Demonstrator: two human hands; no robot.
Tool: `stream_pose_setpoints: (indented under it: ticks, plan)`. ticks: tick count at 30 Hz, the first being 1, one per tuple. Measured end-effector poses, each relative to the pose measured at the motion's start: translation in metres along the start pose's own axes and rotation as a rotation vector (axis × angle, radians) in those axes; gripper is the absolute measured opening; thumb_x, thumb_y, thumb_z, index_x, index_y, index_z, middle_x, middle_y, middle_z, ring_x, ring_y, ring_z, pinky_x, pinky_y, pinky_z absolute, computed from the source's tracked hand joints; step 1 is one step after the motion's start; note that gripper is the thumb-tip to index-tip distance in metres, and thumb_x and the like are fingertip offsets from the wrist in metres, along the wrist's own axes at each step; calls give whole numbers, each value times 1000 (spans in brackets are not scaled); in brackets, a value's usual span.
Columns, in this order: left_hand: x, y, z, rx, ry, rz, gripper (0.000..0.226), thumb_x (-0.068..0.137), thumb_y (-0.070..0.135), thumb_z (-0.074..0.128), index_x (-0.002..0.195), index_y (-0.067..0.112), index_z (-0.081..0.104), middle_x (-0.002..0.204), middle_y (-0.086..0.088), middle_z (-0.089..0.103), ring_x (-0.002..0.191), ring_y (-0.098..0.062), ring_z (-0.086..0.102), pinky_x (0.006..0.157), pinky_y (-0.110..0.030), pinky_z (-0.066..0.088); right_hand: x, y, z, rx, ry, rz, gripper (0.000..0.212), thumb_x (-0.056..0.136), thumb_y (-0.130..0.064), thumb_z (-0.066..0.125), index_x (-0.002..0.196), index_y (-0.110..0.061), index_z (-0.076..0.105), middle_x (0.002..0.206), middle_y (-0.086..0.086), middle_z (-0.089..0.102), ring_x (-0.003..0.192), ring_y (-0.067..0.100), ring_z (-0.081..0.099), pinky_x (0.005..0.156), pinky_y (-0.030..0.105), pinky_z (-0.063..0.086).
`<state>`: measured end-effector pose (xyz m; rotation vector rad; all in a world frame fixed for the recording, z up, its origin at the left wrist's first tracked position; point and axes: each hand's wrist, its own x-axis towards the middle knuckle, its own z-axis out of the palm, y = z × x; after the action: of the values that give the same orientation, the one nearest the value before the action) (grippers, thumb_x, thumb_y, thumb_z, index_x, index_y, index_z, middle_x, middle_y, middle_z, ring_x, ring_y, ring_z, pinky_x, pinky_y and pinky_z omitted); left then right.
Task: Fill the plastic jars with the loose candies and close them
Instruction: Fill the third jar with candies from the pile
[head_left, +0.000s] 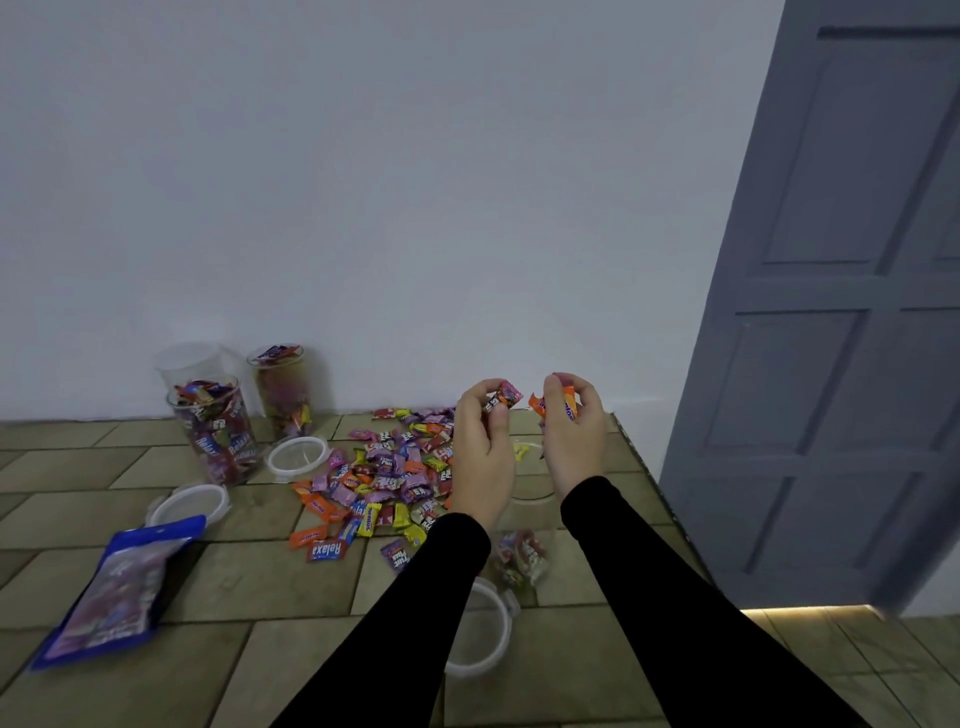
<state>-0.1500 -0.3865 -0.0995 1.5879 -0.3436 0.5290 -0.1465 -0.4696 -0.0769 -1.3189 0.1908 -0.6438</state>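
- Head view: left hand (485, 431) pinched a small pink-wrapped candy (505, 396) at its fingertips; right hand (574, 426) gripped a few orange-wrapped candies (563, 405). Both were raised above the far right part of the tabletop (130, 571).
- Clear open jar (522, 525) stood under and between the forearms, a small layer of candies at its bottom; judged mostly unfilled, and the one being loaded.
- Front left jar (218, 431) was packed nearly to the rim, no lid on. Jar by the wall (283, 387) also looked full and uncapped. A third jar (189, 361) behind them looked empty, though hard to tell.
- Lids lay loose: one (298, 457) just beside the full jars, one (189, 504) near the blue bag (117, 587), one (480, 631) near the left sleeve, partly hidden.
- Loose candy pile (384, 473) was large, spread mid-tabletop left of the hands.
- Judgement: roughly halfway on filling; two jars seemed done, at least one in progress, no jar closed yet. All capping was left.
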Motion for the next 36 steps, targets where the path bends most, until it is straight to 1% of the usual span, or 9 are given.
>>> stream_pose_setpoints:
  ticks: [4,9,13,19,22,25,28,31,36]
  plan:
    - [-1,0,-3,-103,11,-75,24,101,9,44,108,27,57,109,5,60,99,-7,56,87,-21,44,0,2,-1,-41,-11,-12,8,92,-31,59,96,-25,60,97,-5,64,86,9,61,80,34,53]
    - [-3,4,-1,-187,60,-164,26,98,3,43,92,24,57,91,8,58,81,0,53,76,-21,42,0,3,-2,-41,-21,-39,14,92,-30,60,101,-19,60,97,-6,62,84,7,59,65,12,48]
    - [-4,4,-1,-194,70,-165,28,94,-2,42,84,20,55,82,10,53,71,3,48,68,-17,39,2,6,-2,-68,-16,-33,10,91,-35,60,96,-27,59,98,-2,65,85,12,60,69,29,49]
    - [-5,3,-2,-356,24,-188,17,75,9,39,76,8,55,70,-2,55,62,-14,51,56,-25,43,2,6,-1,-48,-11,-42,8,93,-31,59,96,-24,58,91,-8,63,81,6,60,73,26,49]
    - [-2,-3,-3,-414,69,-222,18,74,9,42,74,8,60,74,-3,62,75,-18,59,66,-26,47,2,7,-1,-61,-13,-41,12,92,-32,59,98,-21,59,90,-7,63,79,8,59,73,28,50]
    - [-8,-12,-2,-379,140,-267,25,95,9,42,84,6,65,88,-6,68,90,-24,64,76,-28,50,2,8,-2,-49,-13,-33,11,92,-32,59,97,-22,59,90,-8,62,80,9,59,75,33,51]
    - [-18,-23,-1,-331,29,-526,51,104,41,27,101,12,70,103,-3,72,105,-24,64,86,-38,51,1,8,-1,-43,-31,-20,9,92,-32,60,97,-25,59,95,-7,63,88,11,62,80,36,52]
    - [-20,-22,-3,-374,-45,-730,77,95,67,14,96,18,74,98,0,75,96,-21,62,89,-50,49,1,8,-1,-39,-63,-14,7,90,-33,62,95,-29,58,104,0,65,98,15,62,82,33,53]
    - [-20,-21,2,-389,30,-753,86,92,70,12,92,13,76,96,-6,75,92,-25,62,88,-49,48,0,6,-3,-40,-120,-34,7,92,-25,61,96,-30,57,106,-1,64,94,17,62,79,35,51]
